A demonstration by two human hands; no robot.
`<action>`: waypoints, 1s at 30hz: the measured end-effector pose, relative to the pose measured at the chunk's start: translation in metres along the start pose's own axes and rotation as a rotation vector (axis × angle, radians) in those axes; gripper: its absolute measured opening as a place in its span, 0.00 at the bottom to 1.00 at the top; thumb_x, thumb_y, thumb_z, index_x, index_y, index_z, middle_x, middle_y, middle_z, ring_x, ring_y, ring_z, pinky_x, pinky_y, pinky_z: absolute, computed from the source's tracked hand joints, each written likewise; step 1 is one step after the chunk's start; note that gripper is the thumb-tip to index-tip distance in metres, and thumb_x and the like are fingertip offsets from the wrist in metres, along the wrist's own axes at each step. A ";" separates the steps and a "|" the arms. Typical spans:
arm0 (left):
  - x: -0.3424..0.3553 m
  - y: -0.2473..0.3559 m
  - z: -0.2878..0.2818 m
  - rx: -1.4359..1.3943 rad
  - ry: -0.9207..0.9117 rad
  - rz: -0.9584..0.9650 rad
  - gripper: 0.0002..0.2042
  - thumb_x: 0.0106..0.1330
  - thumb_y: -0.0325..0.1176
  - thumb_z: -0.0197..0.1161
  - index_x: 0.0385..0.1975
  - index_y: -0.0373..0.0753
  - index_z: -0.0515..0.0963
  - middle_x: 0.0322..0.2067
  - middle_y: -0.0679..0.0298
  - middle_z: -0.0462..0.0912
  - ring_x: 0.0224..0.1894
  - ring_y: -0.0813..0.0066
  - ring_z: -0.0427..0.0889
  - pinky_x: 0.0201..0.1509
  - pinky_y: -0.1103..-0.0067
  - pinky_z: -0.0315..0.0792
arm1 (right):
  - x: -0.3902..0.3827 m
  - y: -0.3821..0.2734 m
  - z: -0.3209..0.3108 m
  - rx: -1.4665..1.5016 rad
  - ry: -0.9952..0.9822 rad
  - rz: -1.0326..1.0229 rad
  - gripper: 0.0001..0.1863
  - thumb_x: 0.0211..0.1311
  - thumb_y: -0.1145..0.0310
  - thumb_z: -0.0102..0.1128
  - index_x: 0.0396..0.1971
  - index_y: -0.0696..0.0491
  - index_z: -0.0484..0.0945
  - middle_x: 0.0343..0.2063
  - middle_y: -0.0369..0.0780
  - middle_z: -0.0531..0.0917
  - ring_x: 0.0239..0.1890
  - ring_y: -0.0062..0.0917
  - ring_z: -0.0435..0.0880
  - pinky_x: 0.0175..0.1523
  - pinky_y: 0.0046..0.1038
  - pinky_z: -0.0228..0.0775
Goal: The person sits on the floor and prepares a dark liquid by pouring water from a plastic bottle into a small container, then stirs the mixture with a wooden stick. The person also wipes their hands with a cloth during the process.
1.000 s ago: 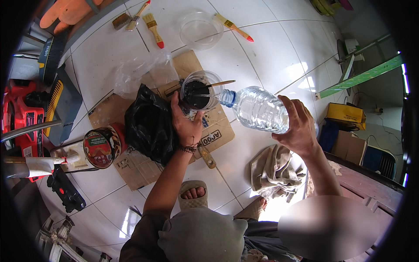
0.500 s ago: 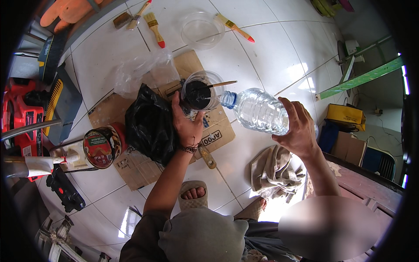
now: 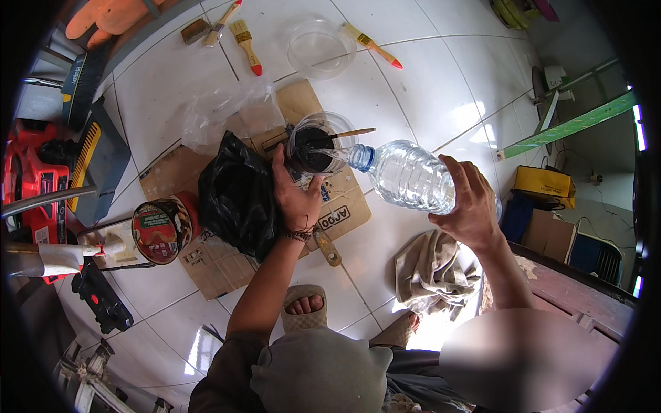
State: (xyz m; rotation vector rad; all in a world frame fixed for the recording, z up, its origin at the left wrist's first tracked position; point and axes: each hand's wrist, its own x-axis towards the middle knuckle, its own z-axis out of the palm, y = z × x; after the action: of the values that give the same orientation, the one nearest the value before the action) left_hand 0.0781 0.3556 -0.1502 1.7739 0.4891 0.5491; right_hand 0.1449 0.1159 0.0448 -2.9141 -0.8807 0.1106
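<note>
My left hand (image 3: 298,201) is wrapped round the near side of a clear plastic cup (image 3: 342,122) that holds a dark, nearly black mass. A thin wooden-handled brush (image 3: 354,131) leans in the cup, its tip hidden in the dark contents. My right hand (image 3: 470,199) grips the base end of a clear plastic bottle (image 3: 411,173), tilted on its side. The bottle's blue-ringed mouth is at the cup's right rim, and a stream of clear liquid runs from it into the cup. A black plastic bag (image 3: 237,199) lies beside my left hand.
Flattened cardboard (image 3: 351,206) lies under the cup, with a putty knife (image 3: 327,248) near it. A paint can (image 3: 160,230) stands at left. Paintbrushes (image 3: 246,48) and a clear round lid (image 3: 320,48) lie at the far side. A crumpled cloth (image 3: 437,272) is at right.
The clear stream from the bottle's mouth into the cup shows more plainly now, and the dark contents look wetter. Both hands have barely moved.
</note>
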 end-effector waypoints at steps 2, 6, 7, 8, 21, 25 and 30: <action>0.000 -0.001 0.000 -0.007 -0.001 -0.010 0.44 0.45 0.16 0.75 0.66 0.34 0.62 0.57 0.53 0.74 0.59 0.62 0.76 0.65 0.71 0.68 | 0.000 0.000 0.000 -0.001 -0.002 0.001 0.52 0.21 0.73 0.78 0.60 0.54 0.69 0.41 0.45 0.80 0.41 0.39 0.81 0.47 0.39 0.78; -0.001 -0.002 0.001 -0.011 -0.001 -0.027 0.44 0.45 0.16 0.75 0.66 0.34 0.62 0.57 0.53 0.74 0.59 0.63 0.75 0.65 0.71 0.68 | 0.000 -0.002 -0.002 -0.006 -0.010 0.007 0.52 0.20 0.73 0.78 0.60 0.54 0.69 0.40 0.45 0.80 0.41 0.39 0.81 0.47 0.38 0.78; 0.000 -0.002 0.001 -0.013 -0.001 -0.030 0.44 0.45 0.16 0.75 0.66 0.34 0.62 0.57 0.53 0.74 0.59 0.63 0.75 0.65 0.71 0.68 | 0.000 -0.003 -0.003 -0.008 -0.014 0.010 0.52 0.20 0.73 0.78 0.60 0.54 0.69 0.40 0.45 0.80 0.41 0.39 0.81 0.47 0.38 0.78; 0.000 -0.001 0.002 -0.016 0.001 -0.034 0.44 0.45 0.16 0.75 0.66 0.34 0.62 0.57 0.53 0.74 0.59 0.63 0.76 0.65 0.71 0.68 | 0.000 -0.003 -0.003 -0.008 -0.013 0.010 0.52 0.20 0.73 0.78 0.60 0.54 0.69 0.40 0.45 0.80 0.41 0.39 0.81 0.47 0.38 0.78; 0.001 0.001 0.001 -0.013 0.011 -0.030 0.44 0.44 0.15 0.75 0.66 0.35 0.63 0.56 0.53 0.75 0.58 0.63 0.76 0.65 0.72 0.69 | -0.001 -0.005 0.006 0.069 0.000 0.053 0.50 0.24 0.73 0.76 0.60 0.54 0.68 0.42 0.46 0.80 0.42 0.42 0.82 0.47 0.38 0.78; 0.000 0.004 0.002 0.011 0.011 -0.055 0.44 0.43 0.16 0.75 0.66 0.34 0.63 0.56 0.53 0.75 0.59 0.63 0.76 0.64 0.72 0.69 | -0.002 -0.004 0.024 0.192 0.049 0.055 0.50 0.25 0.73 0.75 0.61 0.54 0.67 0.43 0.46 0.80 0.43 0.43 0.83 0.49 0.38 0.79; 0.006 -0.003 0.003 -0.059 -0.001 0.003 0.45 0.42 0.20 0.78 0.66 0.35 0.62 0.56 0.53 0.75 0.59 0.64 0.75 0.65 0.71 0.69 | 0.002 -0.016 0.047 0.358 0.138 0.185 0.51 0.31 0.70 0.81 0.63 0.53 0.64 0.47 0.48 0.80 0.49 0.44 0.83 0.53 0.40 0.79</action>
State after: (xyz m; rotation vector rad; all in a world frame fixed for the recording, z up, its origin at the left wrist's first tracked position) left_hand 0.0845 0.3572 -0.1533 1.7191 0.4652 0.5595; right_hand 0.1329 0.1337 -0.0004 -2.6224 -0.5077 0.0701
